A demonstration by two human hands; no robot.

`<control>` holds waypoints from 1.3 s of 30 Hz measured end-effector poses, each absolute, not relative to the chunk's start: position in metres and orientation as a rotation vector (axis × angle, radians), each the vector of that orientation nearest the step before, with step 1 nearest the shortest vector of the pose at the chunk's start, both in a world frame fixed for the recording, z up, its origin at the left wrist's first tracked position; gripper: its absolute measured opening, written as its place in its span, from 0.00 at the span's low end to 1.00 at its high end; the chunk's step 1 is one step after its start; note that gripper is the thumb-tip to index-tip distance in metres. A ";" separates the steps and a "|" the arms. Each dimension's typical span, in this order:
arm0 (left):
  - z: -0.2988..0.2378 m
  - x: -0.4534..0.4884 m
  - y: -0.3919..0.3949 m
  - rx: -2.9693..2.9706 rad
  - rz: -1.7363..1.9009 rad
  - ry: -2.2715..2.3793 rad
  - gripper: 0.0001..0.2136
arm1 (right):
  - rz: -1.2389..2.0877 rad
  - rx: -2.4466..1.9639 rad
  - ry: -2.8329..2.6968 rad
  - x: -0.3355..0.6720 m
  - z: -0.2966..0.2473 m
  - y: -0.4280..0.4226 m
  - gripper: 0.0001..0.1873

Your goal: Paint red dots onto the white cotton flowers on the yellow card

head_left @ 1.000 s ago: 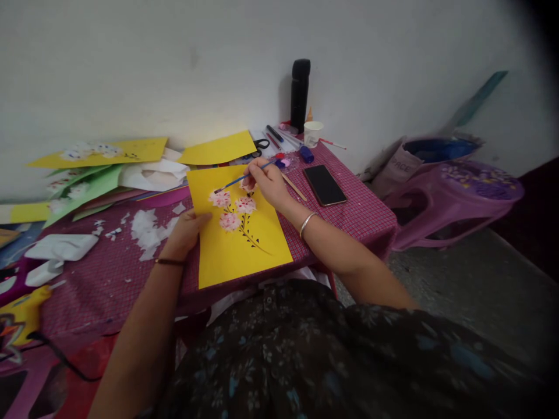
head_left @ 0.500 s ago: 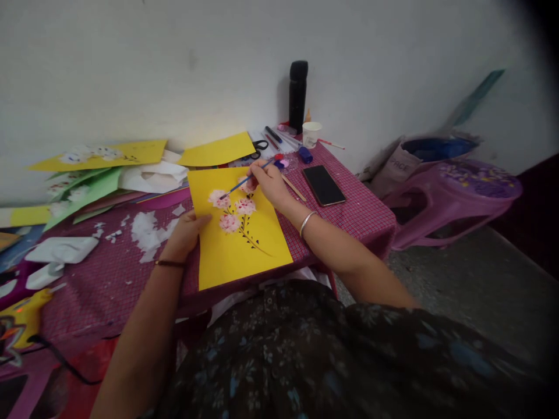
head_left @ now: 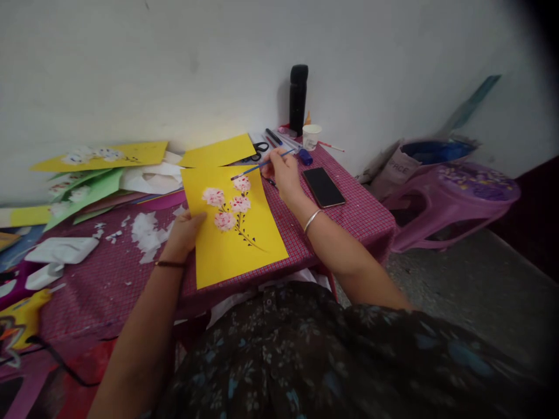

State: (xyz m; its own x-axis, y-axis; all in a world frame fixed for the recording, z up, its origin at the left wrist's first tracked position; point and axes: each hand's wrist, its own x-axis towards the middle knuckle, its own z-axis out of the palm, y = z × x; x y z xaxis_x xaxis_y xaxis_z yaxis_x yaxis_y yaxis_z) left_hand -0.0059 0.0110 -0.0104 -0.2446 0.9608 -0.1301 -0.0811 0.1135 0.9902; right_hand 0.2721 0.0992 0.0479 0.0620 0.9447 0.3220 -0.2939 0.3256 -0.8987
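A yellow sheet (head_left: pixel 231 244) with pink painted flowers (head_left: pixel 227 205) and a dark stem lies on the checked tablecloth (head_left: pixel 109 279). My left hand (head_left: pixel 183 233) rests on the sheet's left edge, thumb on the paper, fingers closed over the edge. My right hand (head_left: pixel 282 169) is past the sheet's upper right corner, pinching a thin blue paintbrush (head_left: pixel 257 167). The brush's tip points left and hovers just above the top flower.
A black phone (head_left: pixel 324 187) lies right of my right hand. Behind it stand a black bottle (head_left: pixel 299 96), a paper cup (head_left: pixel 311 136), pens and scissors (head_left: pixel 257 148). Yellow and green sheets (head_left: pixel 100 157) and paper scraps (head_left: pixel 146 230) cover the left. A purple stool (head_left: pixel 454 198) stands at the right.
My right hand has lifted the brush off the flowers and moved up and right, beyond the sheet's corner. The sheet has shifted slightly left under my left hand.
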 end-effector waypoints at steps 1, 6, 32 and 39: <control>-0.009 -0.006 0.011 0.935 1.343 1.390 0.17 | 1.069 -0.759 -1.088 0.278 0.050 0.102 0.16; -0.006 -0.004 0.010 0.925 1.364 1.371 0.18 | 1.038 -0.807 -1.090 0.282 0.048 0.109 0.16; -0.004 -0.002 0.007 0.952 1.360 1.390 0.26 | 1.063 -0.854 -1.209 0.276 0.031 0.120 0.14; 0.000 -0.003 0.008 0.905 1.341 1.358 0.26 | 1.208 -0.933 -1.039 0.283 0.029 0.130 0.14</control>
